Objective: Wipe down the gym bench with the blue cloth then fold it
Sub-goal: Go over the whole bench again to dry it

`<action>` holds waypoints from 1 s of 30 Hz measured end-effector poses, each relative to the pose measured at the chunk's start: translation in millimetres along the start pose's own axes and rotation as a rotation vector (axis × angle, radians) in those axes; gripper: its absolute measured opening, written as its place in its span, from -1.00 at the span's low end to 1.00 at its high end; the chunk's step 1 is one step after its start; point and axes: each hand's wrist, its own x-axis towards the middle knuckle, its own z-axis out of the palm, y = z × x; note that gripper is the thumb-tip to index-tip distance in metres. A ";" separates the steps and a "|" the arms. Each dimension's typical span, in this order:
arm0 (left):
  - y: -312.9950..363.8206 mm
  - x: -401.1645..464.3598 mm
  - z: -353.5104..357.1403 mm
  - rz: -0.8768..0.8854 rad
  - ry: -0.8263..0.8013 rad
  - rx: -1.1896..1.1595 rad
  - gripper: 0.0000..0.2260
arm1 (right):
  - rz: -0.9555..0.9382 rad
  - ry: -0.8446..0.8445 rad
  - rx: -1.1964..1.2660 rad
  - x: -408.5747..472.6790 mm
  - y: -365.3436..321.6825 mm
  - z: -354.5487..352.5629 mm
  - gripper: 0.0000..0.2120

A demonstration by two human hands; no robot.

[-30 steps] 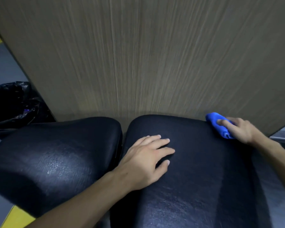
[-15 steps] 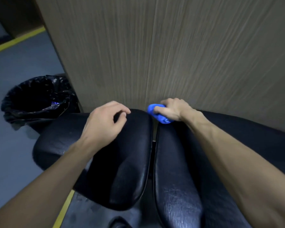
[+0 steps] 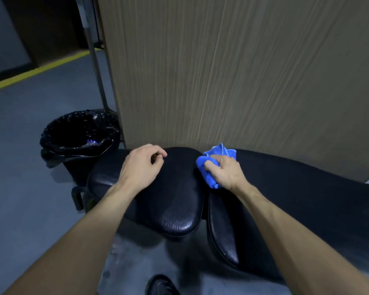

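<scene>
The right hand (image 3: 225, 172) has its fingers (image 3: 209, 166) curled tight around a bunched bright blue cloth (image 3: 211, 165), pressing it on the far edge of the black padded vinyl gym bench (image 3: 175, 209), at the gap between its two cushions. The left hand (image 3: 142, 167) rests on the left cushion, its fingers (image 3: 160, 151) loosely curled and holding nothing. A black-bagged round bin (image 3: 77, 135) stands on the grey floor (image 3: 19, 167) beside the bench, near a tall wood-grain panel (image 3: 232, 71).
</scene>
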 end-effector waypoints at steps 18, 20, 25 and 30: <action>-4.8 -79.3 -51.4 0.040 -0.226 0.163 -0.88 | -0.245 -0.093 -0.146 -87.6 26.1 11.5 -0.18; -24.1 -78.2 -47.3 0.086 -0.236 0.190 -0.87 | -0.196 -0.089 -0.164 -52.2 28.8 9.8 -0.14; -72.6 -37.6 -61.3 0.134 -0.203 0.275 -0.78 | -0.125 -0.046 -0.200 27.9 22.4 16.4 -0.30; -97.4 9.3 -63.8 0.104 -0.201 0.252 -0.81 | 0.046 -0.101 -0.244 87.6 -1.5 26.7 -0.69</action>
